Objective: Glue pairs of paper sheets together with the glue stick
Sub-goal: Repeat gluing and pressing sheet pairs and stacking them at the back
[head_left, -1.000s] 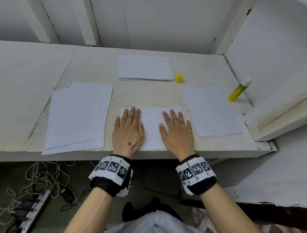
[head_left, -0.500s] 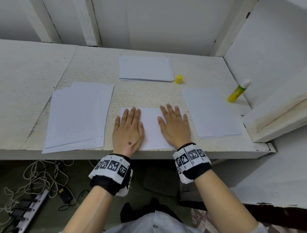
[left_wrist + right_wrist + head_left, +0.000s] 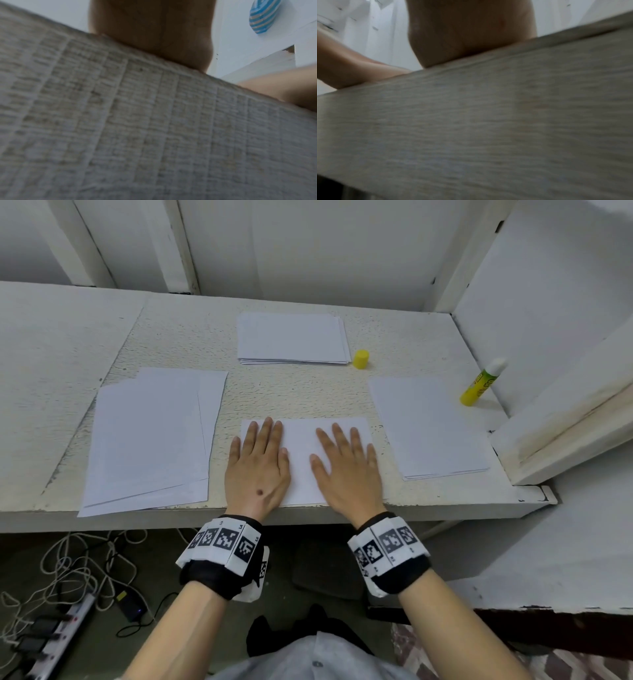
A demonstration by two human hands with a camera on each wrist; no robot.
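Both hands lie flat, fingers straight, on the sheet (image 3: 303, 460) at the table (image 3: 291, 398) front edge: left hand (image 3: 257, 474) covers its left side, right hand (image 3: 347, 474) its right. The glue stick (image 3: 482, 383) leans at the far right, uncapped. Wrist views are blurred, showing only the table edge and palm undersides.

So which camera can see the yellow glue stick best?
The head camera. It shows the whole glue stick, uncapped, leaning at the desk's far right, with its yellow cap beside the far paper stack. Both wrist cameras show only blurry desk edge and skin, no glue stick.
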